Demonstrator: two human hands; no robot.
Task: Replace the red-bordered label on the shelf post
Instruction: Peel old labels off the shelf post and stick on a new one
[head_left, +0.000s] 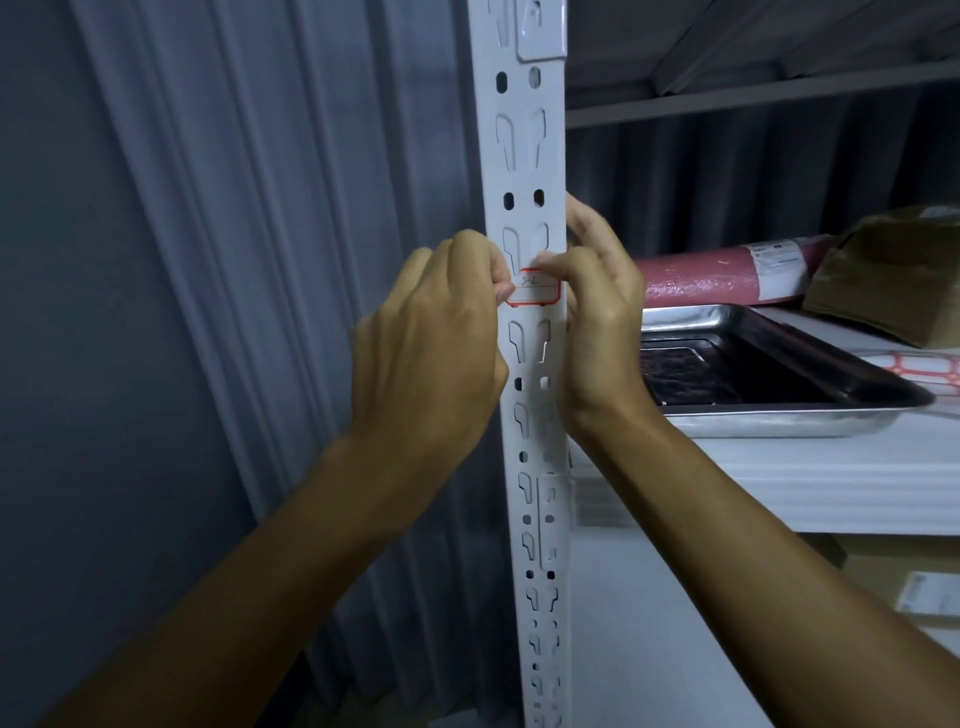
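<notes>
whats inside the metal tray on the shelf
The metal tray shows a dark bottom with a reflection. Its left end is hidden behind the right hand, so anything there cannot be seen.

There is one view only, from a camera worn on the person's head. It faces forward and slightly upward along a white shelf post (524, 156) that runs from 12 o'clock to 6 o'clock just right of centre, very near the lens. Both forearms enter from 7 and 5 o'clock. The wide angle bends the shelf (779, 467) at 3 o'clock and the corrugated wall (208, 208) at 9 o'clock.
</notes>
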